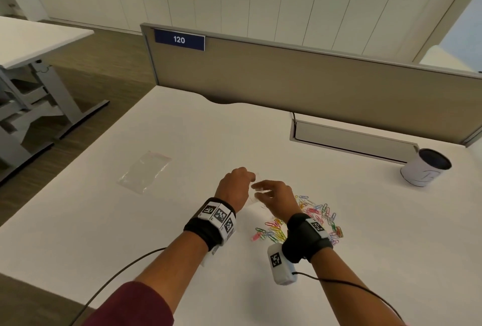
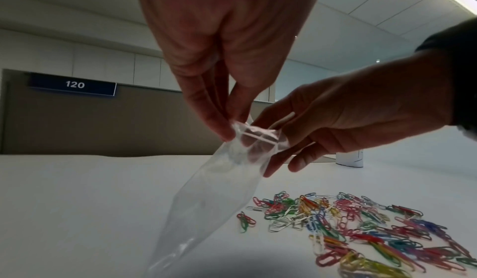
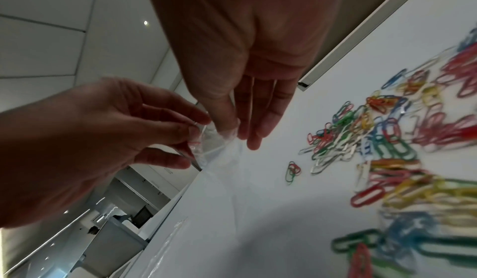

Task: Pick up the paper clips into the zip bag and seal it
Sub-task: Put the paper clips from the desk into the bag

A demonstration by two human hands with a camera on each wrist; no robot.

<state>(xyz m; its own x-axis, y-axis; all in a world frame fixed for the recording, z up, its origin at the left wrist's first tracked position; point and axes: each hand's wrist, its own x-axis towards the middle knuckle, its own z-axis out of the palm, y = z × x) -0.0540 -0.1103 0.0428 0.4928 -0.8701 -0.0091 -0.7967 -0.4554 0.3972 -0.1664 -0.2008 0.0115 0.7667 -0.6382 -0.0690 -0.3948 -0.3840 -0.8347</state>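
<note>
A small clear zip bag point(image 2: 219, 190) hangs mouth-up above the white table point(image 1: 182, 221). My left hand point(image 2: 229, 127) pinches one side of its mouth. My right hand point(image 2: 281, 139) pinches the other side between thumb and forefinger, the other fingers straight. In the head view the hands point(image 1: 236, 182) point(image 1: 271, 195) meet at the table's middle, and the bag is barely visible between them. The mouth looks parted, and I see nothing inside. A pile of coloured paper clips point(image 1: 310, 218) point(image 2: 361, 221) point(image 3: 387, 150) lies on the table right of the bag, under my right wrist.
A second clear bag point(image 1: 144, 171) lies flat to the left of my hands. A white cup point(image 1: 425, 166) stands at the far right. A tan partition point(image 1: 313, 83) and a cable flap point(image 1: 352, 138) close off the back edge.
</note>
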